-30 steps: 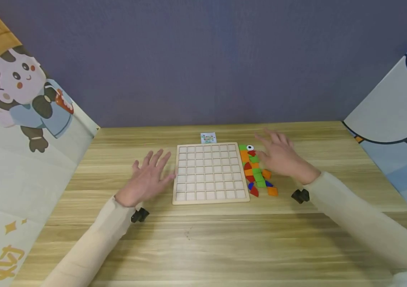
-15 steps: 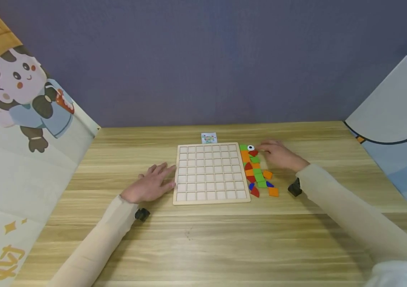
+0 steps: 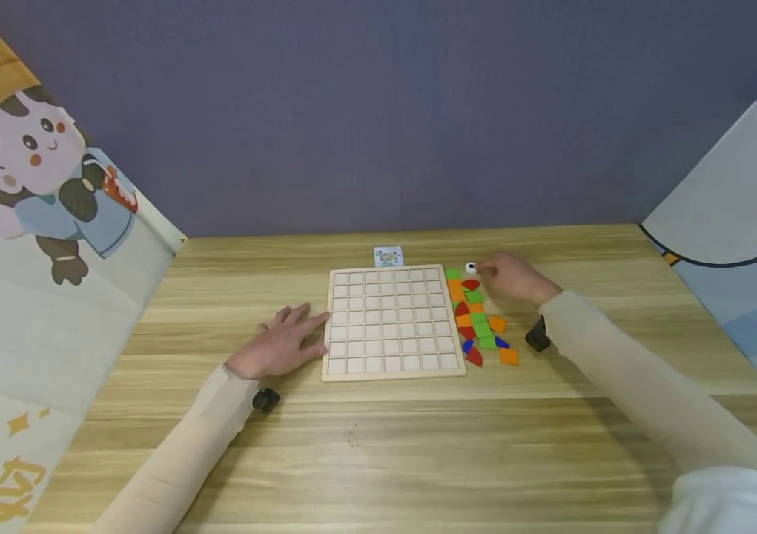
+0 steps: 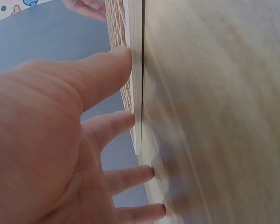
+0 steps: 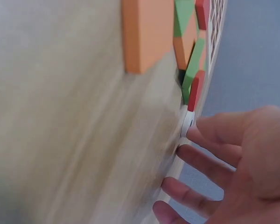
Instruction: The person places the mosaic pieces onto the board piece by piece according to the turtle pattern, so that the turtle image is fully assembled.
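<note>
bench [image 3: 378, 445]: wood-grain top, carries everything we list below; small dark specks on its near part.
sleeves [image 3: 181, 445]: pale, one up from each side, reaching in.
left wrist camera [image 3: 266, 400]: black, at the left cuff.
loose orange tile [image 3: 508, 357]: flat, nearest the person of the coloured pieces [image 3: 480, 328], a bit apart from the others.
left hand [image 3: 276, 345]: fingers spread, nothing in grasp; thumb and forefinger touch the left edge of the grid board [image 3: 388, 324], other fingertips rest on the bench in the left wrist view.
right wrist camera [image 3: 538, 335]: black, at the right cuff.
grid board: flat, between the two hands, cells bare; roughly square, so we log no clear long axis.
piece strip: red, orange, green and blue, running near to far just beside the board's right edge.
right hand [image 3: 514, 278]: thumb and forefinger together, pinching the eye disc [image 3: 471, 268] by its right edge; other fingers bent loosely toward the bench.
eye disc position: off the board's far right corner, just beyond the red piece [image 3: 471, 285]; contact with that piece we can't tell, nor whether the disc is lifted.
eye disc to hands: directly left of the right hand, at its fingertips; left hand well apart, across the board; disc is round, no long axis; board lies left of the disc and toward us.
picture card [image 3: 388, 256]: just past the board's far edge, print too small for us.
wall [image 3: 391, 111]: dark blue, behind the bench.
</note>
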The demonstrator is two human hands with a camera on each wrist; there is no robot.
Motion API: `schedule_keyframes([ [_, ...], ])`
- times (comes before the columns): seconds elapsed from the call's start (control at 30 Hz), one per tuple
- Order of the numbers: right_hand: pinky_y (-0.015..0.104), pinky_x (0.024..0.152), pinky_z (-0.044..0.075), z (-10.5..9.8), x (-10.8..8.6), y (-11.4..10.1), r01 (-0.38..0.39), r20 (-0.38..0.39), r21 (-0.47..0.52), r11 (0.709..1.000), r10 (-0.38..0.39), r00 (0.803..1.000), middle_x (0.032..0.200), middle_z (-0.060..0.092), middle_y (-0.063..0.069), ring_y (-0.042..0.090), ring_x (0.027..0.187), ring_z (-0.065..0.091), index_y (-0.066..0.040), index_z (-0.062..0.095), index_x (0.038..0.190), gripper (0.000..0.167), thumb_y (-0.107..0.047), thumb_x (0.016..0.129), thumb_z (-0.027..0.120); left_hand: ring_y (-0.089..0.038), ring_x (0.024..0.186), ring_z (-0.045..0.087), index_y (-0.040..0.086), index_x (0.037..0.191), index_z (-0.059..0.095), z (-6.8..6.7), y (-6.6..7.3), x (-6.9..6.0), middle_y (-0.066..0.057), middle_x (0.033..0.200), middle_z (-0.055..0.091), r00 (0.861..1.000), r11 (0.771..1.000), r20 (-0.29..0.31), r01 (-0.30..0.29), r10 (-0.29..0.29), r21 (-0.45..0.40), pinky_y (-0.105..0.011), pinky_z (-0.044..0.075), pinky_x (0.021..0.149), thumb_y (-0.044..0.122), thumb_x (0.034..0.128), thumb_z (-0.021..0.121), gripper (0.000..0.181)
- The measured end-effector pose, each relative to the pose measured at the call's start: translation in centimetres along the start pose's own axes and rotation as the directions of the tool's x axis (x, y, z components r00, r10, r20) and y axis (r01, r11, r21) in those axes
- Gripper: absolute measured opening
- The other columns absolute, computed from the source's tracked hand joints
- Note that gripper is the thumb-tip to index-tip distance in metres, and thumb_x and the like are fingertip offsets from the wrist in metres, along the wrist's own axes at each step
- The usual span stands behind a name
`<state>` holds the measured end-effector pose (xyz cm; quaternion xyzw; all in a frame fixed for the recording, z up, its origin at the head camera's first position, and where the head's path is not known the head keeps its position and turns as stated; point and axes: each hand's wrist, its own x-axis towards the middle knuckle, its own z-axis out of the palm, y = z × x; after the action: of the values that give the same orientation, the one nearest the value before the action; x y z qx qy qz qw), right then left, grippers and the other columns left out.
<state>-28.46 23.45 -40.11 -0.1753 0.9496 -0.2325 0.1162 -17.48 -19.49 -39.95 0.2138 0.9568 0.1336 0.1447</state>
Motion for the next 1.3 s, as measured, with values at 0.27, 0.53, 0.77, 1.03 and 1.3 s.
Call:
schedule_keyframes([
  [0.27, 0.044, 0.076, 0.048, 0.0, 1.5, -0.6, -0.09, -0.089, 0.028, 0.996, 0.092, 0.992, 0.102, 0.066, 0.013, 0.027, 0.087, 0.059, -0.004, 0.07, 0.103, 0.021, -0.02, 0.091, 0.065, -0.052, 0.134, 0.012, 0.021, 0.151, 0.026, 0.3, -0.2, 0.0, -0.023, 0.154, 0.011, 1.0, 1.0, -0.008, -0.015, 0.015, 0.004, -0.08, 0.017, 0.088, 0.049, 0.0954, 0.048, 0.066],
  [0.53, 0.037, 0.063, 0.045, 0.1, 2.3, -0.6, -0.131, -0.162, 0.048, 0.99, 0.137, 0.977, 0.093, 0.066, 0.01, 0.023, 0.073, 0.056, -0.007, 0.073, 0.085, 0.012, -0.018, 0.087, 0.069, -0.052, 0.134, 0.012, 0.023, 0.151, 0.026, 0.2, -0.2, 0.1, -0.022, 0.154, 0.011, 1.0, 1.0, -0.008, -0.01, 0.01, 0.004, -0.079, 0.017, 0.089, 0.051, 0.0948, 0.048, 0.067],
  [0.77, 0.042, 0.073, 0.044, 0.3, 2.8, -0.5, -0.128, -0.203, 0.038, 0.991, 0.133, 0.97, 0.092, 0.067, 0.008, 0.026, 0.082, 0.056, -0.007, 0.072, 0.087, 0.011, -0.018, 0.084, 0.071, -0.051, 0.135, 0.012, 0.024, 0.151, 0.025, 0.1, -0.1, 0.1, -0.021, 0.154, 0.01, 1.0, 1.0, -0.006, 0.0, 0.0, 0.001, -0.079, 0.018, 0.089, 0.051, 0.0947, 0.048, 0.067],
  [1.03, 0.039, 0.07, 0.05, 0.7, 2.5, -1.3, -0.082, -0.187, 0.139, 0.987, 0.108, 0.976, 0.099, 0.064, 0.008, 0.023, 0.083, 0.059, -0.007, 0.069, 0.106, 0.024, -0.02, 0.085, 0.071, -0.051, 0.135, 0.01, 0.023, 0.151, 0.025, 0.2, 0.0, 0.1, -0.021, 0.154, 0.01, 1.0, 1.0, 0.004, 0.002, -0.002, -0.004, -0.079, 0.017, 0.09, 0.05, 0.0951, 0.048, 0.066],
  [1.3, 0.039, 0.073, 0.048, 0.9, 2.1, -4.6, 0.073, -0.278, 0.147, 0.986, -0.03, 0.96, 0.103, 0.064, 0.005, 0.021, 0.088, 0.056, -0.013, 0.071, 0.107, 0.023, -0.022, 0.086, 0.071, -0.051, 0.135, 0.011, 0.024, 0.151, 0.026, 0.2, -0.1, 0.2, -0.021, 0.154, 0.011, 1.0, 1.0, -0.005, 0.001, -0.001, 0.008, -0.079, 0.017, 0.089, 0.051, 0.0947, 0.048, 0.066],
])
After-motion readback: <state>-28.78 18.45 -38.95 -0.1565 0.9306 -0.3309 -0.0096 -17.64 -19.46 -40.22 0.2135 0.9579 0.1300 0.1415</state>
